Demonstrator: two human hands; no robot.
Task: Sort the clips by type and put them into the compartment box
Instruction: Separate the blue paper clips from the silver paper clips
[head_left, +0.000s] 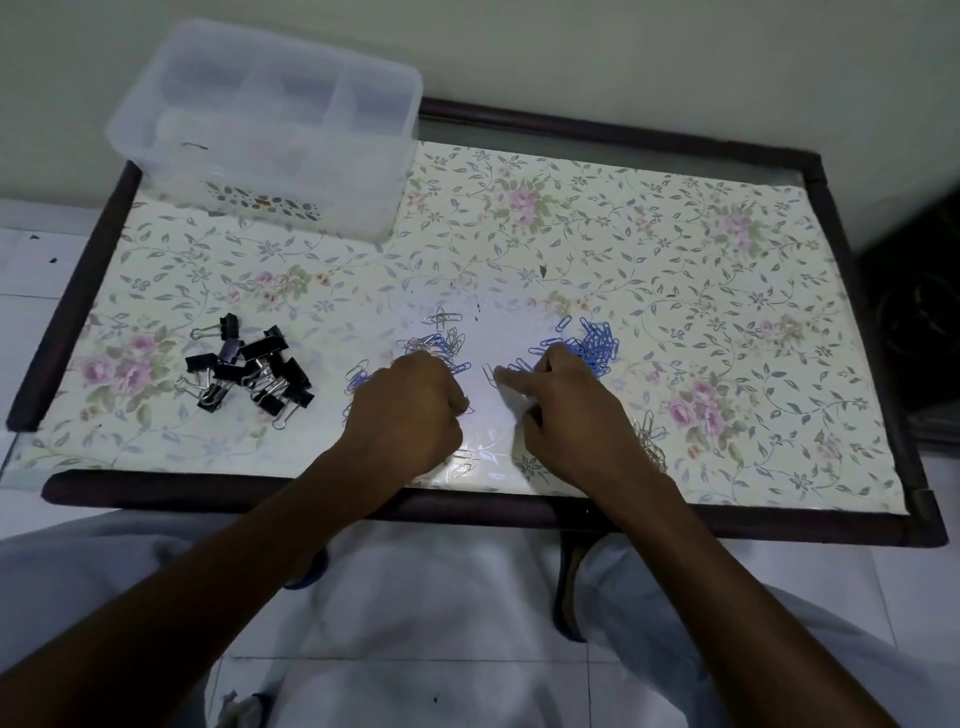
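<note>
A clear plastic compartment box (270, 130) stands at the table's far left corner. Black binder clips (249, 371) lie heaped at the left. A mixed pile of silver and blue paper clips (439, 340) sits in the middle, partly under my left hand (410, 410), whose fingers are curled down on the clips. A heap of blue paper clips (597, 345) lies just right of centre. My right hand (561, 410) rests beside it with the index finger stretched out onto a silver clip (489, 373). More silver clips (649, 441) lie right of that hand.
The table (701, 291) has a floral plastic cover and a dark raised frame (519, 512). A wall runs behind it. My knees in light trousers are below the front edge. A dark object (919, 322) stands at the right.
</note>
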